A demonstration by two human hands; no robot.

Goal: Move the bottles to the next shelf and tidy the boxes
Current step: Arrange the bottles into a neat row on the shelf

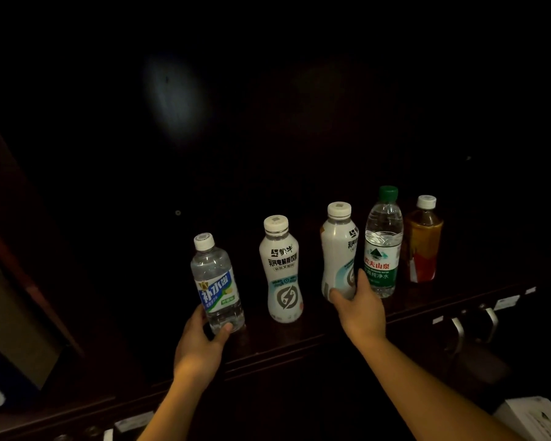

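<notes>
Several bottles stand in a row on a dark wooden shelf (pixel 427 308). My left hand (pixel 201 342) grips the base of a clear bottle with a blue label (pixel 215 281) at the left end. A white drink bottle (pixel 282 268) stands free beside it. My right hand (pixel 361 308) holds the lower part of a second white bottle (pixel 337 249). Close to its right stands a green-capped water bottle (pixel 383 243), then an amber tea bottle (pixel 423 240) at the far right.
The cabinet interior behind the bottles is very dark. Metal handles (pixel 474 326) hang below the shelf edge at the right. A white box (pixel 535 415) shows at the bottom right corner. A cardboard-coloured box (pixel 10 313) sits at the far left.
</notes>
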